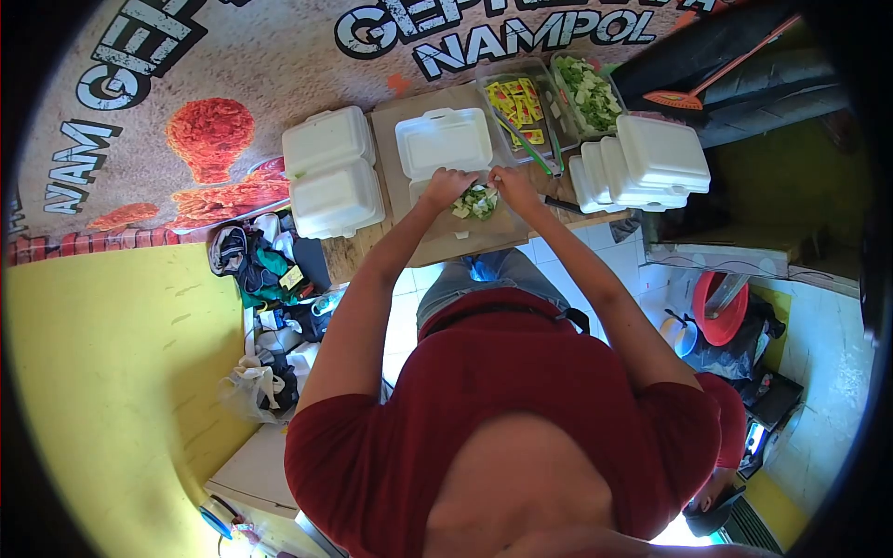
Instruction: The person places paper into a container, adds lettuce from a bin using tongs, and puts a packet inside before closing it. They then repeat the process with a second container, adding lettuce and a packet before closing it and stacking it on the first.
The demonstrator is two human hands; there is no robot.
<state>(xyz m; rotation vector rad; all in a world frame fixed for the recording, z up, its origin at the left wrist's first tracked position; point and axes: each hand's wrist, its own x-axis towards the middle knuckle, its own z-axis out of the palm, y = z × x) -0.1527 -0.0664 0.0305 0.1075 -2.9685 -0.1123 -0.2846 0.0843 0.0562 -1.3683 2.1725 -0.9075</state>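
An open white foam box (444, 142) stands on the brown board with its lid tipped back. Chopped green leaves (475, 203) lie at its front part, below my fingers. My left hand (450, 187) is closed in a pinch over the box's left side. Close beside it, my right hand (514, 187) pinches too, fingertips nearly meeting the left ones. Whatever is between the fingertips is too small to make out. A black handle (561, 204), perhaps of a knife, lies just right of my right hand.
Closed foam boxes (333, 172) sit left, and more foam boxes are stacked (662, 153) right. Behind are a clear bin of yellow sachets (517, 102), green tongs (528, 141) and a tub of chopped leaves (590, 93). Another person in a red sleeve (730, 418) is at lower right.
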